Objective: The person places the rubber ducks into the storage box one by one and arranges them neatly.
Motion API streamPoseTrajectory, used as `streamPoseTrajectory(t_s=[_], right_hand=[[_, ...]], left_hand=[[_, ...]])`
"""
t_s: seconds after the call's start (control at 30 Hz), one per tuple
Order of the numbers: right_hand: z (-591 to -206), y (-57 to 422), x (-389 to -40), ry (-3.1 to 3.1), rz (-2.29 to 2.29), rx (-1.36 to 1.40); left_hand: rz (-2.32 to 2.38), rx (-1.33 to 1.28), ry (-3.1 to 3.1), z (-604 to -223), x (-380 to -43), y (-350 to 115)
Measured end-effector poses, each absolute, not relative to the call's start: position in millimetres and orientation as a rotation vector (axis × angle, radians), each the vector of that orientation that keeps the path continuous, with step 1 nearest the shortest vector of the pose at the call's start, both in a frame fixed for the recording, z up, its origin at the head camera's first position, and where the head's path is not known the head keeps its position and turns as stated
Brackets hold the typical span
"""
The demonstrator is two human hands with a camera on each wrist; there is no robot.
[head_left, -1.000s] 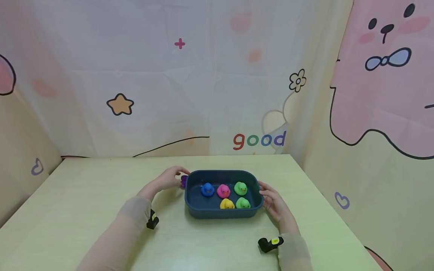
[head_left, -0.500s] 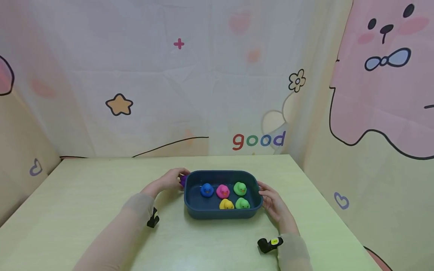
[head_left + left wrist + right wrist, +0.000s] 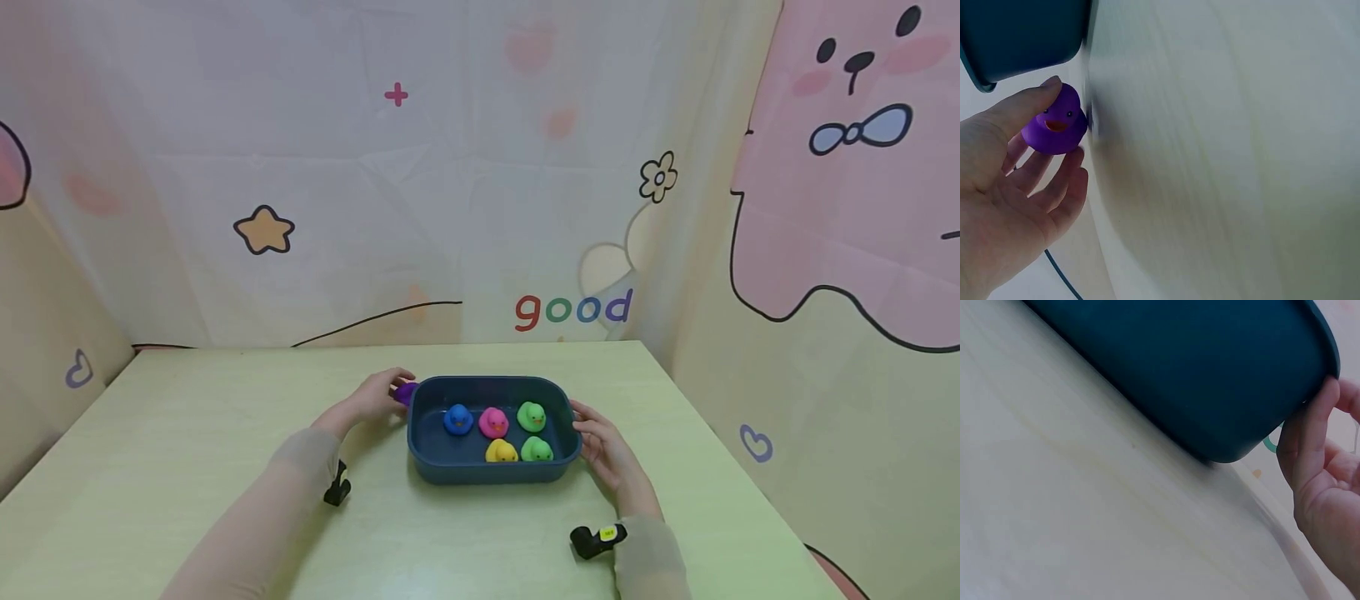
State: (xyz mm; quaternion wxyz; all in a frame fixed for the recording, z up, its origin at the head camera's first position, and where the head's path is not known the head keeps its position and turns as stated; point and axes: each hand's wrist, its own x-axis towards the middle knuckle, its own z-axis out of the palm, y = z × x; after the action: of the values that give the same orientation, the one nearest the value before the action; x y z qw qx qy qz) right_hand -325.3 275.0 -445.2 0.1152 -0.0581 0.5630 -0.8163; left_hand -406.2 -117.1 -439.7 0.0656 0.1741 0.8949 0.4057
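Note:
A purple rubber duck point(image 3: 1055, 128) is held in my left hand point(image 3: 1013, 181), thumb against its head and fingers around its lower side. In the head view, my left hand point(image 3: 369, 398) is just left of the dark blue basin point(image 3: 491, 473), and the purple duck point(image 3: 405, 393) is partly hidden at the basin's end. At the opposite end, my right hand point(image 3: 609, 454) rests its fingertips on the basin wall near the rim. The right wrist view shows the fingers point(image 3: 1317, 434) touching the teal-looking basin point(image 3: 1197, 369) just under its lip.
Inside the basin sit a blue duck point(image 3: 458, 420), a pink duck point(image 3: 493, 422), a yellow duck point(image 3: 502, 451) and two green ducks point(image 3: 532, 417). The pale wooden table point(image 3: 225, 417) meets a printed cloth backdrop point(image 3: 322, 167) behind and at the sides.
The purple duck has shifted slightly up and left in my left hand, showing more of itself, and the left fingers have adjusted around it. The right hand and basin have stayed put.

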Motion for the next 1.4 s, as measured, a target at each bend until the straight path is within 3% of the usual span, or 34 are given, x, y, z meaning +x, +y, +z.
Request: streamPoseTrajectory(t_s=[0.27,0.83,1.4], right_hand=[[-460.4,278.9,-336.6,1.625,-2.427,-0.172],[-456.2,277.8,-334.0,1.629,-2.417,-0.158],[-461.3,278.7,-337.5,1.653,-2.416,-0.176]], left_hand=[[1.335,0.365,2.745,-441.1,-401.5,-122.6],[1.455,0.047,2.648,-442.5,-386.5,-145.1],[1.182,0.010,2.760,-431.7,-375.7,-150.7]])
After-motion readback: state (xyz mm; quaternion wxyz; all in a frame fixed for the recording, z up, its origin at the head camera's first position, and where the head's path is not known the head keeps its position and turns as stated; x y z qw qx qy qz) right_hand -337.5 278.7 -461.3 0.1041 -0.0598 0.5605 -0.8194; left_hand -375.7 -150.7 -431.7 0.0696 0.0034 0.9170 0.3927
